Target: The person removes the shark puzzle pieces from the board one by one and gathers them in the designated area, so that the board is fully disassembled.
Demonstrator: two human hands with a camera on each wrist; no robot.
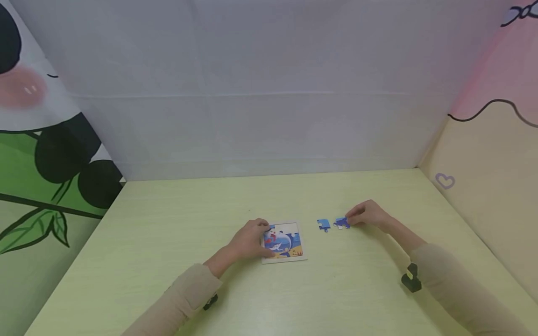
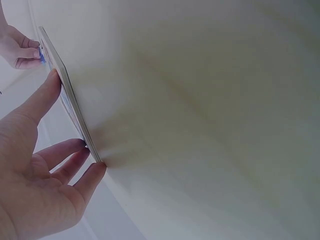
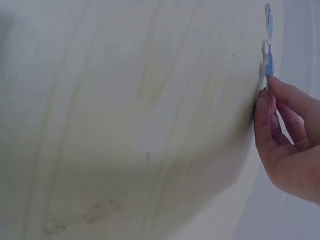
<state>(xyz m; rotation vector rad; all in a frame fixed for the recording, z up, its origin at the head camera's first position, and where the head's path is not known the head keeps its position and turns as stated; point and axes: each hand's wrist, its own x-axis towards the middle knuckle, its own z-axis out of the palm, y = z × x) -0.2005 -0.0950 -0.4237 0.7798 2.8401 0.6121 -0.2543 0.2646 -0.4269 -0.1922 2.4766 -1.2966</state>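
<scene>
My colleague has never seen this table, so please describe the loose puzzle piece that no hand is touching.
On the pale table, find the framed puzzle that the left hand holds, then look to its right. The light-blue piece nearest the puzzle is it. Its darker neighbour, farther right, is pinched by the right hand; this one lies untouched.

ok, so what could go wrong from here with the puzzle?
Possibly:
1. The right hand pinches the held piece near one edge, so it might twist or slip.
2. The loose piece lies close beside it; a sideways move could knock it.
3. The left hand grips the puzzle tray at its left side; a tug could shift the tray.
</scene>
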